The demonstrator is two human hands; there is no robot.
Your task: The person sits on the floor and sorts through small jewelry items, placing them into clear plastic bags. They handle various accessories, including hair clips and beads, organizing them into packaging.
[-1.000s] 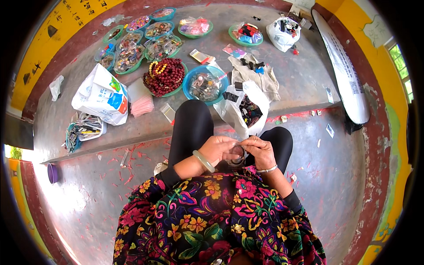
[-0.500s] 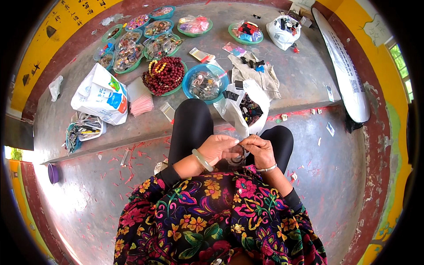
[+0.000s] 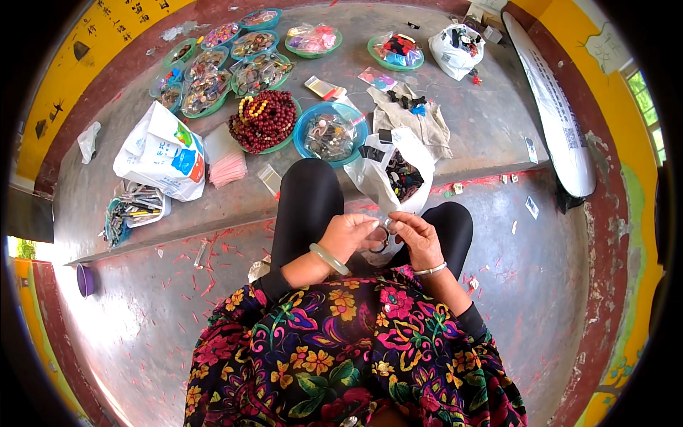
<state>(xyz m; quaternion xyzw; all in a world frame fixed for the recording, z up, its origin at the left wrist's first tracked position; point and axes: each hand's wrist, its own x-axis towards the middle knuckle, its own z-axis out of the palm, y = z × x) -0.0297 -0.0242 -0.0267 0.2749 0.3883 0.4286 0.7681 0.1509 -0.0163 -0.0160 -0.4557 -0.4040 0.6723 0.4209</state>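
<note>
Between my knees, my left hand (image 3: pixel 347 238) and my right hand (image 3: pixel 418 240) meet, thumbs and fingertips pinched. A thin dark loop (image 3: pixel 386 240), like a hair tie, hangs between them, with a small pale, shiny bit at the fingertips too small to make out. Both hands seem to grip it, the right more plainly. Just beyond them, a white plastic bag (image 3: pixel 370 178) stands open, filled with dark hair ties (image 3: pixel 404 176). Past it, a blue basin (image 3: pixel 302 146) holds small trinkets in clear plastic.
On the raised step lie dark red bead strings (image 3: pixel 263 124), pink strips (image 3: pixel 229 169), a grey cloth (image 3: pixel 427 135) and several basins of packaged trinkets. A white printed bag (image 3: pixel 160 153) stands at left beside a pen-filled basket (image 3: pixel 165 206). Red scraps litter the floor around a purple bucket (image 3: pixel 85 280).
My fingertips have drawn slightly apart and the left hand has shifted a little left. The dark loop now shows more clearly between the hands.
</note>
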